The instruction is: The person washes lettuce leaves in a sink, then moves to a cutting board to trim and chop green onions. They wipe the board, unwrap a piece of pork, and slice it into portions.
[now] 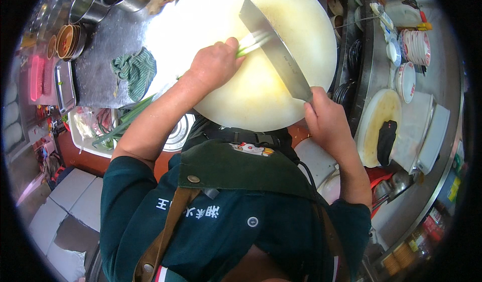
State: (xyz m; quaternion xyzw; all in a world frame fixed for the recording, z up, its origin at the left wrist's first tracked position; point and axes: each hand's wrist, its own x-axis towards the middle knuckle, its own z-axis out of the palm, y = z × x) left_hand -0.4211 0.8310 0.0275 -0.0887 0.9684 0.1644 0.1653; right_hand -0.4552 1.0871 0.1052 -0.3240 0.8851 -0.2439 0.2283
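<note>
My left hand (pixel 216 61) grips a bunch of green onions (pixel 250 45) over a large round cutting board (pixel 248 103). Their white ends point to the right and meet the blade of a Chinese cleaver (pixel 280 58); that part is slightly blurred. My right hand (pixel 325 118) is closed around the cleaver's handle near the board's right edge, and the fingers hide most of the handle. The broad steel blade slants up and to the left across the board. Long green leaves (pixel 130 118) trail beneath my left forearm toward a white bin.
A striped green cloth (pixel 135 73) lies on the steel counter at left, below metal pots (pixel 88 5) and near a steel tray (pixel 65 86). The white bin (pixel 77 140) holds vegetables. On the right shelf stand stacked bowls (pixel 414 46) and a smaller round board (pixel 371 127).
</note>
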